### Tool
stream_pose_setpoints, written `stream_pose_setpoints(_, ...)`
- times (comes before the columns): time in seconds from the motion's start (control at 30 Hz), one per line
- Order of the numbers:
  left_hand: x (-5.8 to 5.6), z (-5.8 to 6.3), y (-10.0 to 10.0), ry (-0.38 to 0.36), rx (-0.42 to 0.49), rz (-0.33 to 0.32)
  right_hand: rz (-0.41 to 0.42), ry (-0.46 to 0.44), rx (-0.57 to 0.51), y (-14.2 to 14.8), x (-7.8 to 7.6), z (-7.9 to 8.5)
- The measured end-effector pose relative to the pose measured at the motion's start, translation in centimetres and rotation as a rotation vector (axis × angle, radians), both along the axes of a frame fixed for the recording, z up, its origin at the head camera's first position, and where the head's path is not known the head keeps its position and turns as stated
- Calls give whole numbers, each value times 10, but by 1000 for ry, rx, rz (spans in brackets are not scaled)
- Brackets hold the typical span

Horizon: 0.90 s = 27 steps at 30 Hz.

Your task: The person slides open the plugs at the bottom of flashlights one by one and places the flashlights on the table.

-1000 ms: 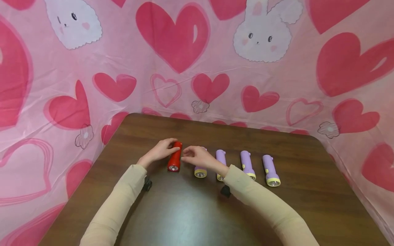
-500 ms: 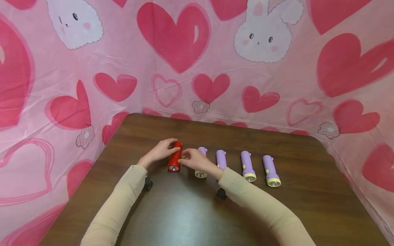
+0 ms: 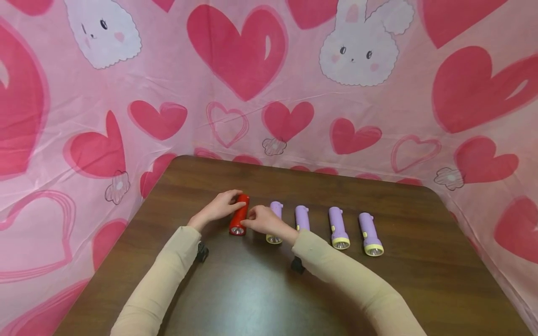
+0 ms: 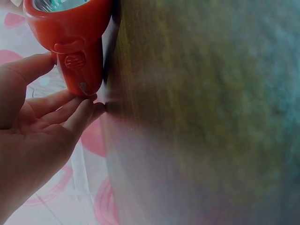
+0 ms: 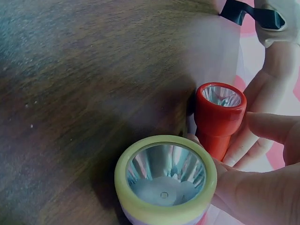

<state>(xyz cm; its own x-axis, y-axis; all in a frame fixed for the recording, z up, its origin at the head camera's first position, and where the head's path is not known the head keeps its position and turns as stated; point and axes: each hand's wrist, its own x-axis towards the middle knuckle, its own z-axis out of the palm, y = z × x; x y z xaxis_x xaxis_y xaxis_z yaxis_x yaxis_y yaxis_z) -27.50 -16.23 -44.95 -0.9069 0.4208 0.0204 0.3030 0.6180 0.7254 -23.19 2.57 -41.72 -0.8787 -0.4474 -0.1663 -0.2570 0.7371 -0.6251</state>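
On the brown wood-grained surface [image 3: 235, 289], left of four purple-and-yellow flashlights [image 3: 336, 219], a glossy red flashlight [image 3: 239, 216] is lying; the left hand [image 3: 218, 206] is pinching its rear, apparently for steadiness. The right hand's [image 3: 265, 219] fingers are curling by its lens end, grip unclear.

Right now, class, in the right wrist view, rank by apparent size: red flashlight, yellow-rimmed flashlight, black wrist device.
1. Yellow-rimmed flashlight, probably enlarged by nearness to the camera
2. Red flashlight, partly hidden
3. Black wrist device
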Motion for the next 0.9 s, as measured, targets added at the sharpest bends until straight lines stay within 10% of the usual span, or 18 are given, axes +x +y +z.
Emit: stream_pose_setpoints(0.9,0,0,0,7,-5,3,-30,-121,-14,-10,-2,-1)
